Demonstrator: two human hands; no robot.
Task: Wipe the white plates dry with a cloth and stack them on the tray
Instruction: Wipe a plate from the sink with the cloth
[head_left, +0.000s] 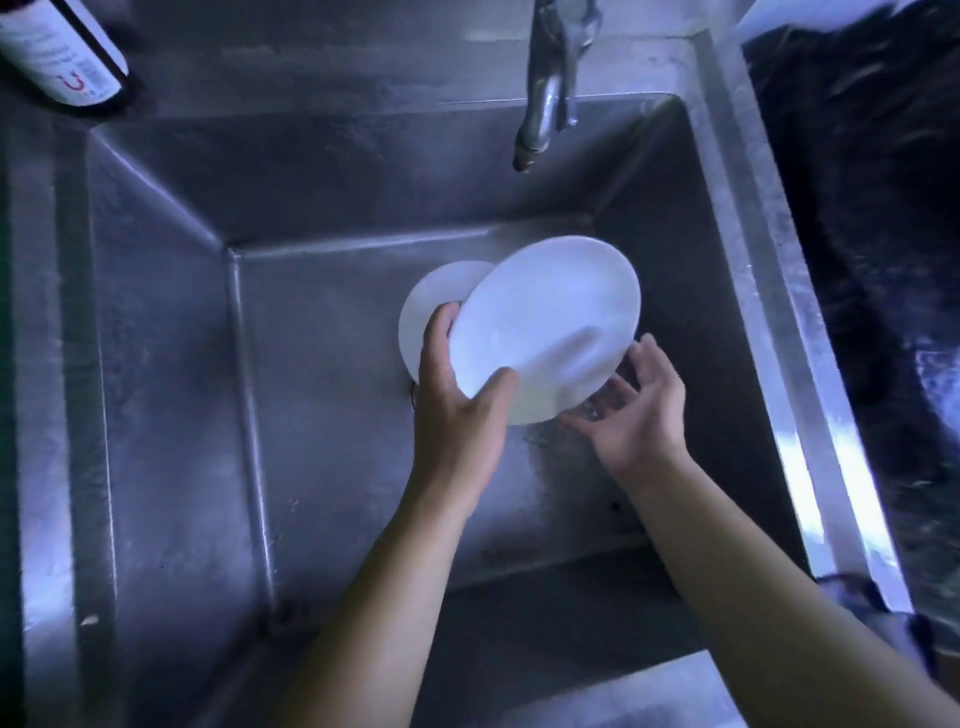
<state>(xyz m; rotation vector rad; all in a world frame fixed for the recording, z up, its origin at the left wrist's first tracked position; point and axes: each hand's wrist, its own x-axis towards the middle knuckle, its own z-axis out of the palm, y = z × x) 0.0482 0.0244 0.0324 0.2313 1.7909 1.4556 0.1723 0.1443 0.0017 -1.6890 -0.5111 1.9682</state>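
Note:
A white plate (545, 322) is held tilted over the steel sink (171, 364). My left hand (457, 410) grips its lower left rim, thumb on the face and fingers curled behind. My right hand (639, 410) is just under the plate's lower right edge with fingers spread and relaxed, palm up; whether it touches the rim I cannot tell. A second white plate (431, 306) lies in the sink behind, mostly covered by the first plate and my left hand. No cloth and no tray are in view.
A metal tap (545, 104) hangs over the back of the sink, its spout above the plates. A dark bottle (67, 57) stands at the back left corner. A dark speckled counter (872, 234) runs along the right side.

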